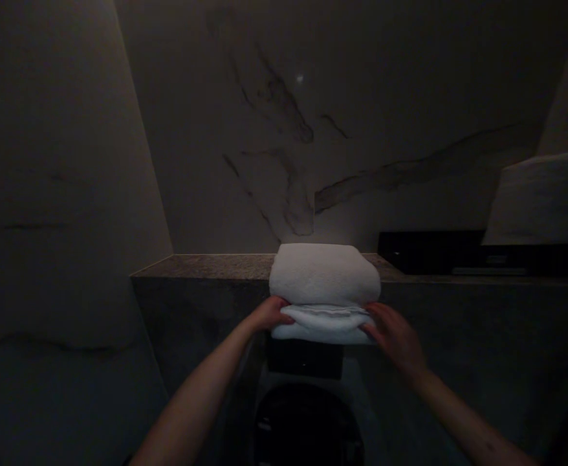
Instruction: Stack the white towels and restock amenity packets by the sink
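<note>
A folded white towel (325,278) rests at the front edge of a stone ledge (206,266), its lower fold hanging slightly over the edge. My left hand (270,314) grips the towel's lower left side, fingers tucked into the fold. On the lower right side, my right hand (393,335) holds the towel with fingers against the bottom layer. Both arms reach up from below. The room is dim.
A veined marble wall (313,142) rises behind the ledge, and another wall closes the left side. A black box-like object (434,252) lies on the ledge at right. Below the towel is a dark panel (305,359) and a dark round shape (308,424).
</note>
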`<action>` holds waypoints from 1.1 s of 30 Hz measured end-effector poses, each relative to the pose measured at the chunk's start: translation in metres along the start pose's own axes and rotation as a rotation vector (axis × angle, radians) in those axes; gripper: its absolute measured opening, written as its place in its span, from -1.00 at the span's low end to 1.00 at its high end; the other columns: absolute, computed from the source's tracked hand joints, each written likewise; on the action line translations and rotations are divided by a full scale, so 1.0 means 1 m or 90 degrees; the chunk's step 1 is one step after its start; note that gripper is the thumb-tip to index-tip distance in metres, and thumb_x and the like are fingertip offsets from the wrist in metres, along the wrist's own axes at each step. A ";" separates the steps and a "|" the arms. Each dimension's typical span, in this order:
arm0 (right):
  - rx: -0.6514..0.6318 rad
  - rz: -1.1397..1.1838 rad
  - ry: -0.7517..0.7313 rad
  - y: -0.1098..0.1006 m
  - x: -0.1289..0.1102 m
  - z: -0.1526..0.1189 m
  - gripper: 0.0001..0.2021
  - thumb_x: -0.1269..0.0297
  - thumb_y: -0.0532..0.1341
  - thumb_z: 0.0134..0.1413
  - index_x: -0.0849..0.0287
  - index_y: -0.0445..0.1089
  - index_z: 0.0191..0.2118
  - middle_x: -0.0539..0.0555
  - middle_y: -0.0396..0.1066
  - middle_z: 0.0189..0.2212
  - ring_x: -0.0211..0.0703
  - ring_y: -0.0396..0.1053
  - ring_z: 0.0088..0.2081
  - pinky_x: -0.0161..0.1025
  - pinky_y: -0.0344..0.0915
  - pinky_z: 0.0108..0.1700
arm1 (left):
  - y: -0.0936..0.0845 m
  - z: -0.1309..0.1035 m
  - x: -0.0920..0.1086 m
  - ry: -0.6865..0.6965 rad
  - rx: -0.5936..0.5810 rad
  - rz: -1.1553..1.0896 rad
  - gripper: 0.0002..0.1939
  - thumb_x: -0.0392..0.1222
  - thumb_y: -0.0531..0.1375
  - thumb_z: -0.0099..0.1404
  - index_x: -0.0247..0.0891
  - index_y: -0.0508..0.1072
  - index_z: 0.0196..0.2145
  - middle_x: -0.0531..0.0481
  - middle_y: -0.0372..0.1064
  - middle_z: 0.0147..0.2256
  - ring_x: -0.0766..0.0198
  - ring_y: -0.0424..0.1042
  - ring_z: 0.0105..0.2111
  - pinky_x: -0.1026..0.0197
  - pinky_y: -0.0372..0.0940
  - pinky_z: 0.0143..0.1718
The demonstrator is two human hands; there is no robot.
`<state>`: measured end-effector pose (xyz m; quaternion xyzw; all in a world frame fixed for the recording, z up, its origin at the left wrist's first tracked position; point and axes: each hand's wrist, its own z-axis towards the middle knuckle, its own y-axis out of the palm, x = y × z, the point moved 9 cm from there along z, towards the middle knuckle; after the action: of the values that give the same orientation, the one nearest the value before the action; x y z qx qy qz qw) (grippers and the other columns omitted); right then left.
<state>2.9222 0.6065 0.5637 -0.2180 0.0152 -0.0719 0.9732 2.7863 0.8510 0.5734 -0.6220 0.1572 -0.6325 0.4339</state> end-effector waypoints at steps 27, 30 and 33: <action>-0.283 0.029 -0.063 0.025 -0.085 0.092 -0.31 0.33 0.40 -0.11 0.27 0.31 0.21 0.30 0.33 0.18 0.22 0.32 0.15 0.11 0.29 0.19 | -0.006 -0.029 0.127 0.123 0.228 0.593 -0.56 -0.37 0.17 0.02 -0.37 0.46 -0.08 -0.26 0.49 -0.13 -0.09 0.46 -0.11 -0.05 0.37 -0.03; -0.094 -0.169 -0.143 0.011 -0.110 0.073 -0.42 0.37 0.23 0.11 0.27 0.22 0.27 0.34 0.22 0.26 0.30 0.19 0.25 0.25 0.16 0.25 | -0.020 -0.012 0.142 0.066 0.129 0.572 -0.64 -0.30 0.19 0.07 -0.37 0.53 -0.14 -0.31 0.54 -0.16 -0.11 0.51 -0.13 -0.03 0.40 -0.09; -0.033 -0.289 -0.166 0.016 -0.120 0.077 -0.45 0.49 0.09 0.18 0.24 0.17 0.30 0.36 0.25 0.24 0.26 0.21 0.24 0.25 0.15 0.24 | -0.032 0.014 0.146 -0.005 0.033 0.561 -0.80 -0.40 0.33 -0.24 -0.38 0.56 -0.52 -0.29 0.55 -0.41 -0.19 0.54 -0.31 -0.05 0.44 -0.27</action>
<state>2.8105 0.6706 0.6267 -0.2485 -0.1581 -0.2590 0.9199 2.8102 0.7655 0.6944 -0.4870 0.3901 -0.3883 0.6781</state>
